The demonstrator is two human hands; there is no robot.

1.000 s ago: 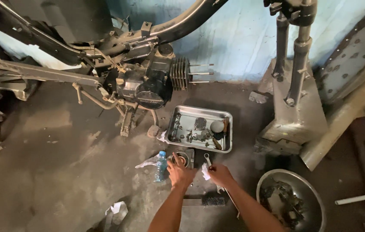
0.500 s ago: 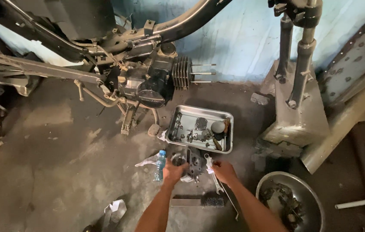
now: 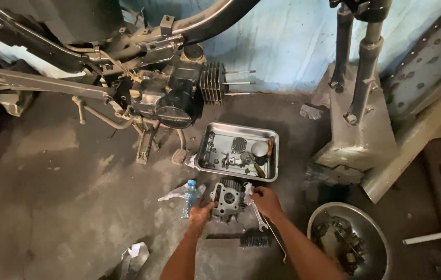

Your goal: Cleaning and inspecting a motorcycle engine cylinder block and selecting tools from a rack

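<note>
Both hands grip a finned cylinder head [image 3: 227, 198] on the floor just in front of the tray [image 3: 215, 136]: the left hand [image 3: 201, 213] curls round its near-left edge, the right hand [image 3: 265, 201] closes on its right side. It looks heavy, rigid and probably oily; opposite sides, clear of the thin fins, seem the safest hold.

Metal tray [image 3: 215, 167] just beyond, bottle [image 3: 190, 197] left, wrench [image 3: 260, 220] right.
</note>
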